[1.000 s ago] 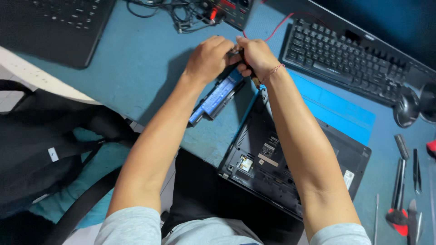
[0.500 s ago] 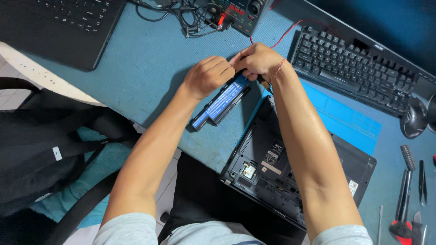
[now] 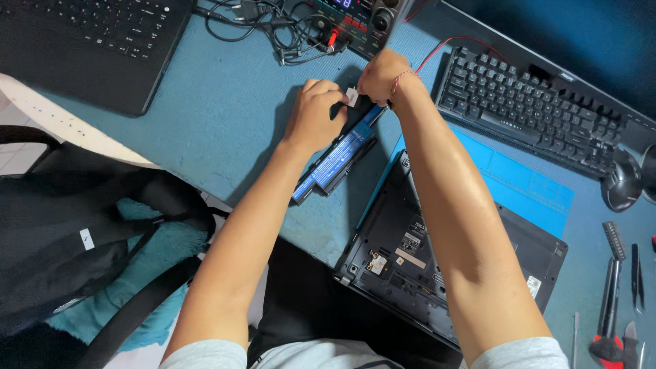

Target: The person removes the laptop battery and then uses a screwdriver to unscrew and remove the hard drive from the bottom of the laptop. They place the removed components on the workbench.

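Note:
A long black laptop battery with a blue label (image 3: 336,161) lies diagonally on the blue desk mat. My left hand (image 3: 316,113) presses down on its upper end, fingers curled over it. My right hand (image 3: 378,76) is closed at the battery's far tip, pinching a small white piece (image 3: 352,96) between the two hands. An overturned black laptop (image 3: 403,266) lies under my right forearm, its underside up.
A black keyboard (image 3: 533,109) sits at the right, a mouse (image 3: 620,184) beyond it. A second laptop (image 3: 89,41) lies top left. Tangled cables and a meter (image 3: 355,20) sit at the top. Screwdrivers and tweezers (image 3: 615,287) lie at the right edge. A black bag (image 3: 61,232) rests bottom left.
Both hands stay on the battery's upper end. The right hand has drawn the small white piece up from the tip. The camera has shifted slightly.

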